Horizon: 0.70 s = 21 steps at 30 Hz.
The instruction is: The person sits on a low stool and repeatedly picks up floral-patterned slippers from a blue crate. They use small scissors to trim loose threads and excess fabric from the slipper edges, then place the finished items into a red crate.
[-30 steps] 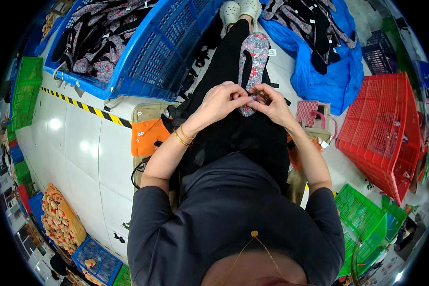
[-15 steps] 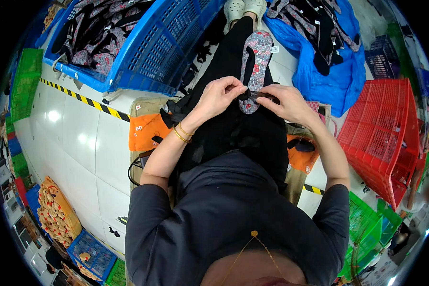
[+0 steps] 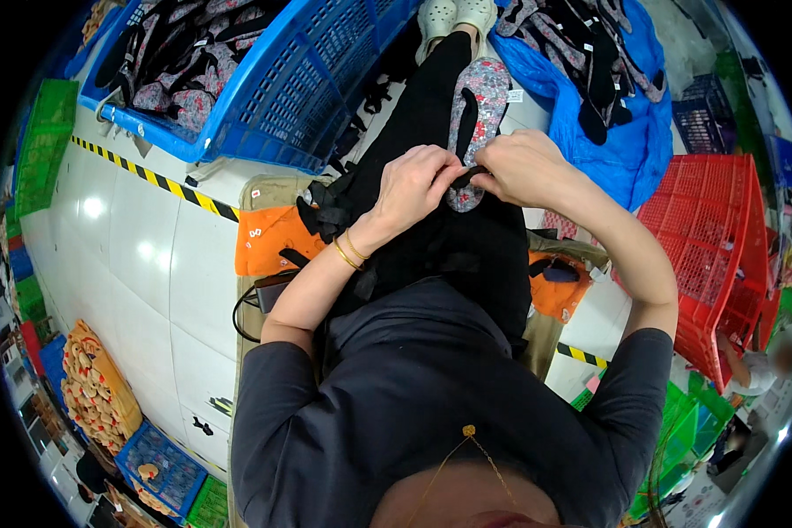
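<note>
While the left hand (image 3: 414, 183) pinches thumb and fingertips together on a small black strip (image 3: 460, 182), I see the right hand (image 3: 526, 165) facing it, knuckles up and fingers curled inward; something dark shows by its thumb, but I cannot tell whether those fingers grip it. Under both sets of fingertips lies the sole-shaped floral piece (image 3: 490, 114), grey with red, stretched lengthwise over the black trousers (image 3: 422, 242). Its near end pokes out just below the fingers, and the longer part runs on beyond them, with a long black shape along its left side and a white tag (image 3: 515, 96) at its right edge. To the left of the lap I have an orange cloth (image 3: 268, 242). Farther off, a blue crate (image 3: 277, 84) heaped with similar floral and black pieces stands on the left, a blue sheet (image 3: 629, 163) bears more on the right, and a red crate (image 3: 700, 211) stands beside that.
</note>
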Available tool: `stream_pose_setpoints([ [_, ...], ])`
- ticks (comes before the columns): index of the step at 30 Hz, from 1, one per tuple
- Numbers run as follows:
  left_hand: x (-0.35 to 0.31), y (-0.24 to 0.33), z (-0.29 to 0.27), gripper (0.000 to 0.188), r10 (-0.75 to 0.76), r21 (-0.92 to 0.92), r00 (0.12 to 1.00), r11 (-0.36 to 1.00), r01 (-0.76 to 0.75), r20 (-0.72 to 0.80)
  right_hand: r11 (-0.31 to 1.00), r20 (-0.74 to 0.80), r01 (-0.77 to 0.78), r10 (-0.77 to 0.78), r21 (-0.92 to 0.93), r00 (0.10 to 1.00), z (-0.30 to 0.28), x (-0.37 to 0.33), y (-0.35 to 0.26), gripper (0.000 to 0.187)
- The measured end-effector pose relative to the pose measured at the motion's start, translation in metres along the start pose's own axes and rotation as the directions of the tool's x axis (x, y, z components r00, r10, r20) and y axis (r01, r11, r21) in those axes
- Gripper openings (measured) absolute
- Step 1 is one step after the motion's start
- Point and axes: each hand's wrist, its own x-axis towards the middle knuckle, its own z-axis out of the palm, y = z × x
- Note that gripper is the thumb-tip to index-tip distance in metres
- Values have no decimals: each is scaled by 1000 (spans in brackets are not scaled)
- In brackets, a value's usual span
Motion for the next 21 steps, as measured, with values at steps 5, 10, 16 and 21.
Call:
stream_pose_setpoints([
  [5, -2, -3, 6, 11, -13, -37, 999, 999, 12, -43, 996, 135, 14, -2, -90, 991, -6, 11, -4, 25],
  [10, -10, -13, -17, 12, -405, -229, 914, 887, 402, 33, 995, 75, -88, 84, 47, 994, -3, -3, 6, 27],
  [16, -28, -17, -22, 23, -408, -503, 830, 663, 555, 380, 976, -41, -109, 119, 189, 992, 11, -11, 21, 34],
  [21, -23, -6, -19, 34, -227, -448, 930, 827, 341, 289, 935, -96, -156, 195, 319, 976, 10, -18, 21, 37],
])
